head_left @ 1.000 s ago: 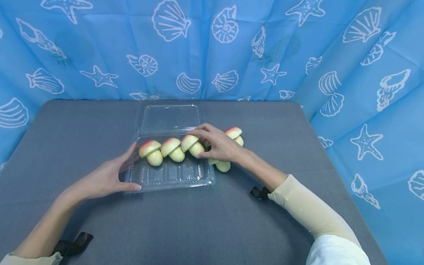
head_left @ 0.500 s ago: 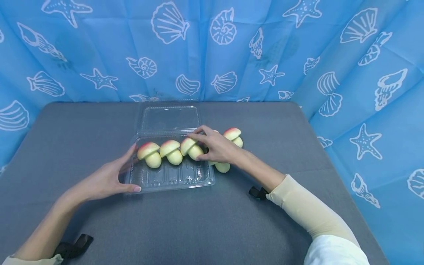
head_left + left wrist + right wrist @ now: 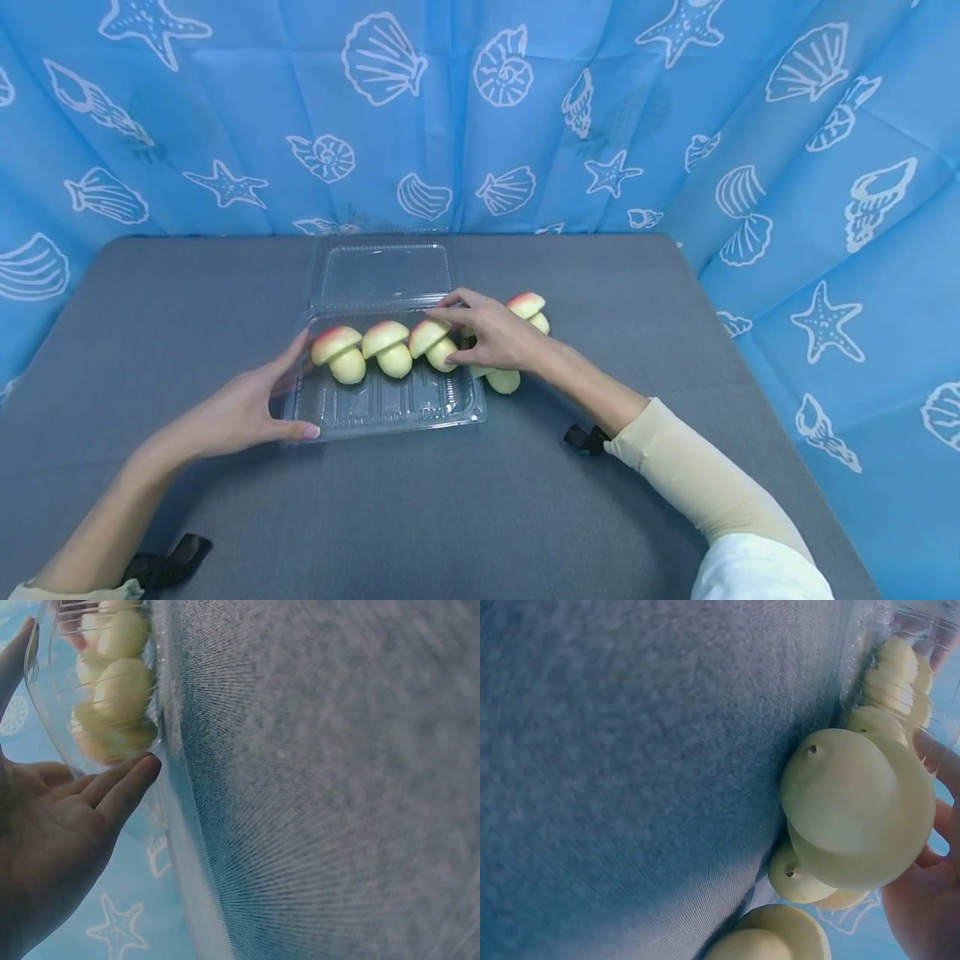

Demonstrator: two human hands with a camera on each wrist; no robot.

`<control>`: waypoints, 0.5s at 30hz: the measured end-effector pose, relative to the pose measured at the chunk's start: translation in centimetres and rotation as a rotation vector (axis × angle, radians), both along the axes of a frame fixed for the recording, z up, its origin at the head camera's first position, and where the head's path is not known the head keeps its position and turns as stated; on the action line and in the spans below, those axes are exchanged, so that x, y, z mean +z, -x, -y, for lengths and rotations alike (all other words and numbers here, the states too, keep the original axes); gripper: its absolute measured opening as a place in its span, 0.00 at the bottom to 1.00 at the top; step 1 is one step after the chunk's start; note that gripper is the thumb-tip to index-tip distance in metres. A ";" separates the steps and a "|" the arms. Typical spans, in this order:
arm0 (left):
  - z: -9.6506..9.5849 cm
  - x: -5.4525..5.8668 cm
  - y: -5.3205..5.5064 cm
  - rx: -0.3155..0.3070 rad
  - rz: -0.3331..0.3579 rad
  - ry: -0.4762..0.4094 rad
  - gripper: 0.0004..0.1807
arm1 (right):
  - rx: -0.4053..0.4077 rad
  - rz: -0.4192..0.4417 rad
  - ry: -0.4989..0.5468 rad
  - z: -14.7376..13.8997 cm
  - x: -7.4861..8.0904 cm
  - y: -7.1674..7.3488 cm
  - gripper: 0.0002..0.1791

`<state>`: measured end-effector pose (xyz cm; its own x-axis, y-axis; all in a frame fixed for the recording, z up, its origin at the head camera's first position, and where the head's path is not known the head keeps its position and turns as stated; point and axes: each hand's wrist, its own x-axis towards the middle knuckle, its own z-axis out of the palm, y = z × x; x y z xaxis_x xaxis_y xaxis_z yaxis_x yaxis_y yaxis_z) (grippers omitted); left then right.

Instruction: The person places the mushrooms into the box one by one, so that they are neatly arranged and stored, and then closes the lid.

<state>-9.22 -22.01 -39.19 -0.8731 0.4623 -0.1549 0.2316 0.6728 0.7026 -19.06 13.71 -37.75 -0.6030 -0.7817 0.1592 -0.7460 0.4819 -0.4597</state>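
A hinged clear plastic container [image 3: 390,406] lies on the grey table in the head view, its lid folded back. In it stands a row of yellow mushroom-shaped pieces with reddish caps: a left mushroom [image 3: 347,365], a middle mushroom [image 3: 394,360] and a right mushroom [image 3: 431,336]. My right hand [image 3: 495,331] pinches the right mushroom, thumb by its stem and fingers at its cap. My left hand [image 3: 240,408] spans the container's left end. In the left wrist view its fingers [image 3: 127,791] lie straight along the plastic wall.
Beside the container are more mushrooms, a near mushroom [image 3: 503,381] and a far mushroom [image 3: 538,322], partly behind my right hand. In the right wrist view a large pale mushroom [image 3: 840,795] fills the middle. The open lid [image 3: 386,271] lies toward the blue shell-print curtain [image 3: 465,117].
The right mushroom has shifted slightly nearer within the row, my right fingers staying at it. My left hand keeps its place at the container. The head view has tilted up a little.
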 end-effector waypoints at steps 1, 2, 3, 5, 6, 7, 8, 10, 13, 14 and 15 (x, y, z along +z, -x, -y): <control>0.0 0.0 0.0 0.002 0.001 0.001 0.70 | -0.002 0.004 0.012 -0.1 0.0 0.0 0.38; 0.0 0.0 0.0 0.002 0.003 0.002 0.70 | -0.003 0.009 0.027 -0.2 0.0 0.1 0.37; 0.0 0.0 0.0 0.004 0.005 0.003 0.70 | -0.005 0.015 0.042 -0.3 0.0 0.1 0.37; 0.0 0.0 0.0 0.005 0.006 0.000 0.70 | -0.010 0.030 0.073 -0.5 0.0 0.3 0.36; 0.0 0.0 -0.1 0.005 0.005 0.000 0.70 | -0.012 0.035 0.087 -0.6 0.0 0.3 0.36; 0.0 0.0 -0.1 0.005 0.005 -0.001 0.70 | -0.011 0.038 0.103 -0.8 0.1 0.4 0.35; 0.0 0.0 0.0 0.004 0.004 -0.003 0.70 | -0.010 0.045 0.120 -1.0 0.1 0.4 0.35; 0.0 0.0 0.0 0.002 -0.002 -0.004 0.70 | -0.010 0.054 0.148 -1.3 0.3 0.6 0.35; 0.0 0.1 0.0 -0.002 -0.005 -0.006 0.69 | -0.018 0.066 0.185 -1.9 0.5 0.8 0.34; 0.0 0.1 0.0 -0.004 -0.007 -0.008 0.69 | -0.024 0.068 0.194 -2.2 0.5 0.9 0.34; 0.0 0.1 0.0 -0.004 -0.007 -0.009 0.69 | -0.032 0.069 0.204 -2.4 0.6 0.9 0.33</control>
<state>-9.22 -21.97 -39.13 -0.8723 0.4673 -0.1443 0.2396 0.6655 0.7069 -20.01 16.14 -37.17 -0.6416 -0.7180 0.2698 -0.6955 0.3962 -0.5995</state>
